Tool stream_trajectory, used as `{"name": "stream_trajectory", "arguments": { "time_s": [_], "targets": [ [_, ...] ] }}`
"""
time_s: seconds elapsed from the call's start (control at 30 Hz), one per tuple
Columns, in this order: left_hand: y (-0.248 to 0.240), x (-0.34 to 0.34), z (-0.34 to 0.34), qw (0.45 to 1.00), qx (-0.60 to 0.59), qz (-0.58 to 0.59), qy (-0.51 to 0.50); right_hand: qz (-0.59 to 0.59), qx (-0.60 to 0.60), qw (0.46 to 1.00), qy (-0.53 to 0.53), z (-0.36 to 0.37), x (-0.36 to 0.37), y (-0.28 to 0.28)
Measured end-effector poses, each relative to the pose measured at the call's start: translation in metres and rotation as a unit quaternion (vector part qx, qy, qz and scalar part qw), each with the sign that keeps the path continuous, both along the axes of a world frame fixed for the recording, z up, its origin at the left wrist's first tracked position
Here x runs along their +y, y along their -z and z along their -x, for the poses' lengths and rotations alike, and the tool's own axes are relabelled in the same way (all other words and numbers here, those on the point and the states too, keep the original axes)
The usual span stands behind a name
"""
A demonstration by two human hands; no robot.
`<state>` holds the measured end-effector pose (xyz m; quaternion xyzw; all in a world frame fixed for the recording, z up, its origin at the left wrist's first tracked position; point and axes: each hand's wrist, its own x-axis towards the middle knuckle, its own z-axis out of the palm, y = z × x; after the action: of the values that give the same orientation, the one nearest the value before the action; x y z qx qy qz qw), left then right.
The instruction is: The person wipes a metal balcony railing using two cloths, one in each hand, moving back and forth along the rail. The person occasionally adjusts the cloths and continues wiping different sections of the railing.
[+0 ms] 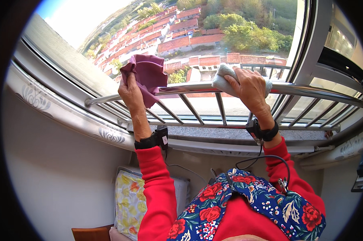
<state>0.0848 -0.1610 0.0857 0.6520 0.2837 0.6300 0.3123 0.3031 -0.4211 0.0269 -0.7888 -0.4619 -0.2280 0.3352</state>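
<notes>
My left hand point(131, 93) grips a purple cloth point(148, 76), its folds bunched upward and one corner hanging over the rail. Farther right, my right hand point(249, 89) is closed over a pale blue-grey cloth point(222, 80) that wraps the top of the shiny metal railing point(189, 88). Both forearms reach forward in red sleeves, and each wrist wears a black strap with a small box. Part of the pale cloth is hidden under my right palm and fingers.
Behind the railing is a large window point(213, 44) looking down on red roofs and trees. Below runs a speckled stone sill point(213, 133). Patterned curtains point(113, 134) gather at both sides. A bin-like box with a yellow floral cover point(129, 201) stands lower left. Cables point(185, 165) hang from the wrist boxes.
</notes>
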Motion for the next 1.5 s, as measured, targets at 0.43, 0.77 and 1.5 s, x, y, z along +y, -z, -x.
{"name": "stream_trajectory", "arguments": {
  "time_s": [0.43, 0.77, 1.5],
  "targets": [
    [-0.016, 0.022, -0.009, 0.970, 0.074, -0.211, -0.097, -0.020, -0.020, 1.000, -0.001, 0.000, 0.001, 0.003],
    [0.063, -0.036, -0.041, 0.910, 0.296, -0.243, 0.161, -0.029, -0.048, 0.998, -0.010, -0.002, 0.001, 0.003],
    [0.058, -0.041, -0.031, 0.915, 0.244, -0.147, 0.284, -0.033, -0.028, 0.999, -0.016, -0.001, 0.000, 0.002]
  ]
}}
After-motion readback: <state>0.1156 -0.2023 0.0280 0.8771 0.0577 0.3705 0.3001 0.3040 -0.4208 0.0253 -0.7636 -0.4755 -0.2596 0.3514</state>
